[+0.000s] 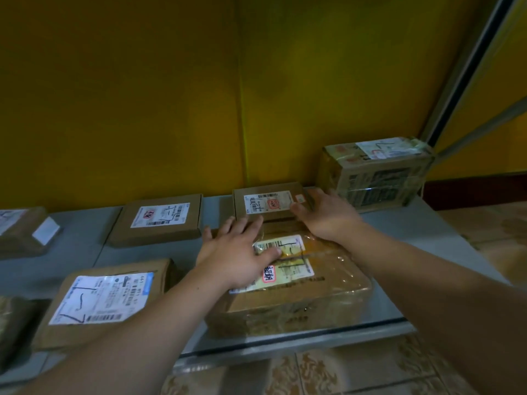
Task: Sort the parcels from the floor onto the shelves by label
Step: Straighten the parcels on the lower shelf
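Left hand and right hand press flat, gripping nothing, on the taped parcel, probably seating it label-up on the shelf.

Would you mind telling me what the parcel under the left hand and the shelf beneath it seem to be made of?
Wrapped parcel: brown cardboard, covered in clear glossy plastic film or tape, judging by the wrinkles and glare. Shelf: smooth grey, probably painted metal, given its thin bright front edge; laminate is possible.
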